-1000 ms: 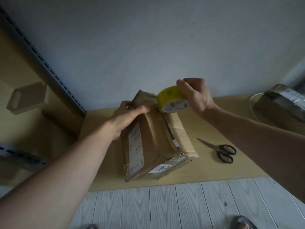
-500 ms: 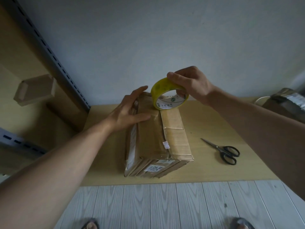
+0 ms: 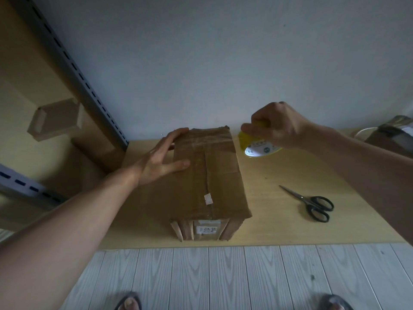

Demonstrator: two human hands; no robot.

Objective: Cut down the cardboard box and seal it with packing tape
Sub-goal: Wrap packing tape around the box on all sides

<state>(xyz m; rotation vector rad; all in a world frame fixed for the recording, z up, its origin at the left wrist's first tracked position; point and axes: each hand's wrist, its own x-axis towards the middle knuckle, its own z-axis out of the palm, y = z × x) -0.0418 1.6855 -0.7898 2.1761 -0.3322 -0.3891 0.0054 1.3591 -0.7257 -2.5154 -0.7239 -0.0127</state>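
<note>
**Box closed and partly taped, seam not yet clearly sealed**

We judge the cutting-down to be finished. The cardboard box [image 3: 207, 175] sits low and closed in the middle of the wooden table [image 3: 290, 224], its long side running away from us. At its near end we see folded layers of cardboard stacked edge-on around a white label [image 3: 206, 230]. The scissors [image 3: 312, 203] lie shut on the table to the right, well apart from the box and from both hands.

Sealing looks begun but not complete. A glossy band, which we take for tape, crosses the far end of the top. The two top flaps meet along a lengthwise seam, where a small white scrap [image 3: 208, 199] sticks near the middle. In this dim light we cannot tell whether tape covers that seam. The near end also seems to us to need a strip.

Our left hand [image 3: 161, 157] lies flat on the far left part of the top, fingers straight and spread, the thumb pointing along the flap. Our right hand [image 3: 279, 128] grips the yellow tape roll [image 3: 257, 146] from above, fingers curled over its rim, just beside the box's far right corner. We cannot tell whether the roll touches the table.

The cardboard is brown, creased and worn, and its far edge is ragged.
</note>
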